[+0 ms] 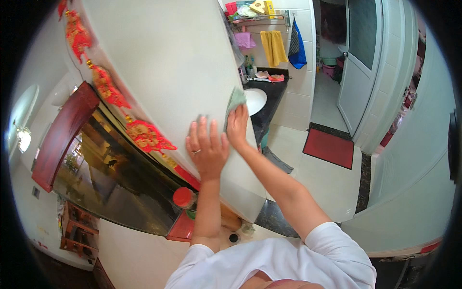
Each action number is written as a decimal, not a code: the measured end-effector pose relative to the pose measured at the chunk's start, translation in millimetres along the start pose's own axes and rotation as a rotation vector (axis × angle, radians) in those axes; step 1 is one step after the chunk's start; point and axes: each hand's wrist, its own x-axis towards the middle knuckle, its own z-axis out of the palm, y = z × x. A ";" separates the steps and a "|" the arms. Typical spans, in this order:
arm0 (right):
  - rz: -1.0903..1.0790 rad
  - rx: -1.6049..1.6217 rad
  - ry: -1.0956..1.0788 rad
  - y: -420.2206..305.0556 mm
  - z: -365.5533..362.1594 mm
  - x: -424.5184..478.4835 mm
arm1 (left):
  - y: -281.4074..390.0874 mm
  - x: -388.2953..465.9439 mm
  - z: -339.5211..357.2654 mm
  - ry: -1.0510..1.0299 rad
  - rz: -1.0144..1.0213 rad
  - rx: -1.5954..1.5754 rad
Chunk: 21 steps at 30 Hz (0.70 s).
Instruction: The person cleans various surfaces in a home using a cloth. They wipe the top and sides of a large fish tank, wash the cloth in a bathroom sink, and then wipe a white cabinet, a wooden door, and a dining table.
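Note:
My right hand (237, 126) presses a pale green cloth (236, 100) against the right edge of a white wall panel (162, 54). The cloth sticks out above my fingertips, and part of it is hidden beneath my hand. To its left, my left hand (206, 150) rests with spread fingers on or just over the same surface; contact cannot be told for certain. A ring sits on one of its fingers, and it holds nothing. Left of this hand, a red and gold hanging ornament (146, 135) runs down the panel's other edge.
Beyond the right edge stands a black counter (269, 104) with a white basin (255, 102). A yellow towel (274, 48) hangs above. A red mat (329, 148) lies before an open door (361, 65). A large glass tank (119, 173) and a red-lidded jar (183, 197) are at left.

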 end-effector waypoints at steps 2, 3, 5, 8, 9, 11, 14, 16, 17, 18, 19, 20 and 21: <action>0.064 0.167 -0.148 19.6 -1.8 -42.1 | 3.8 0.9 8.5 0.038 -0.011 0.008; 0.019 0.218 -0.176 15.5 -1.2 -56.1 | -1.1 -1.0 6.3 0.058 -0.005 0.010; -0.138 0.220 -0.206 2.4 -15.0 -67.7 | -2.3 -3.5 9.2 0.075 -0.001 0.007; -0.407 0.112 -0.287 -12.5 -35.4 -33.8 | -1.0 -3.0 8.4 0.045 -0.004 0.036; -0.498 0.055 -0.318 -6.7 -43.1 -8.1 | 4.8 -0.9 12.8 0.047 -0.004 0.033; -0.580 0.083 -0.288 -7.5 -38.3 33.5 | 3.0 -1.8 13.7 0.033 0.000 0.069; -0.653 0.093 -0.205 -8.3 -39.0 99.7 | 5.3 -1.1 21.8 0.029 0.001 0.116; -0.683 0.120 -0.163 -6.7 -30.5 128.7 | 5.6 0.4 21.3 0.026 0.003 0.153; -0.704 0.151 -0.155 -4.4 -26.9 137.9 | 5.9 1.0 23.0 0.038 0.007 0.169; -0.724 0.188 -0.149 -3.6 -21.9 145.0 | 5.1 1.1 22.6 0.048 0.010 0.191; -0.746 0.215 -0.145 2.1 -17.1 153.3 | 6.2 0.0 27.6 0.061 0.007 0.203; -0.755 0.250 -0.126 7.4 -14.9 154.3 | 8.4 -1.5 30.5 0.053 0.006 0.238; -0.775 0.269 -0.118 17.8 -14.5 157.1 | 11.4 -3.5 34.9 0.047 0.003 0.265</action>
